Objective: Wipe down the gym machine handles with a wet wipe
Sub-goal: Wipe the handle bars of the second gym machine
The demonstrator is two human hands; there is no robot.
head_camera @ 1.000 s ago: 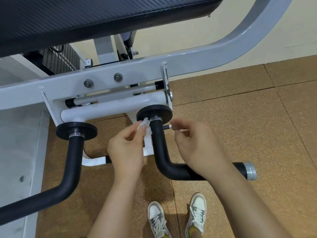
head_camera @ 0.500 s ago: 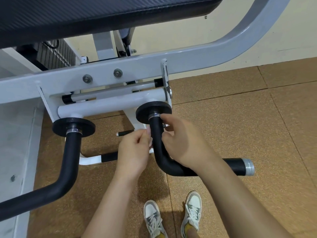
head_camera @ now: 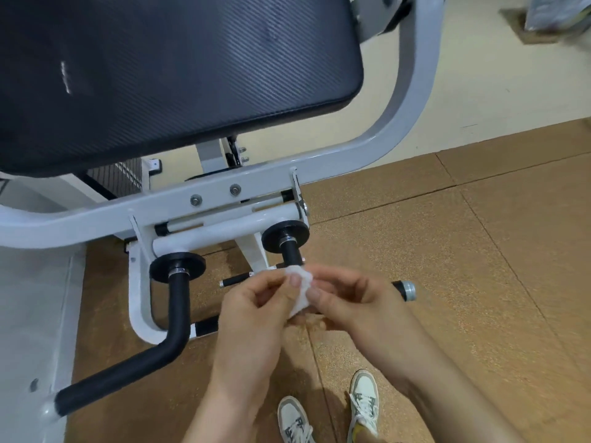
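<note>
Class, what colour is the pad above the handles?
Black pad, fine diagonal weave pattern; head view shows it.

Glossy painted frame (head_camera: 96, 220), matt handles (head_camera: 179, 302)

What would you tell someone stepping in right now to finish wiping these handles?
Left hand: pinches the wet wipe.
Right hand: pinches the same wipe from the other side.
Wipe: bunched between both hands, in front of the right handle; contact unclear.
Left handle: no hand on it.
Done: cannot tell from this view.
To do: likely rub the right handle, then the left.
</note>
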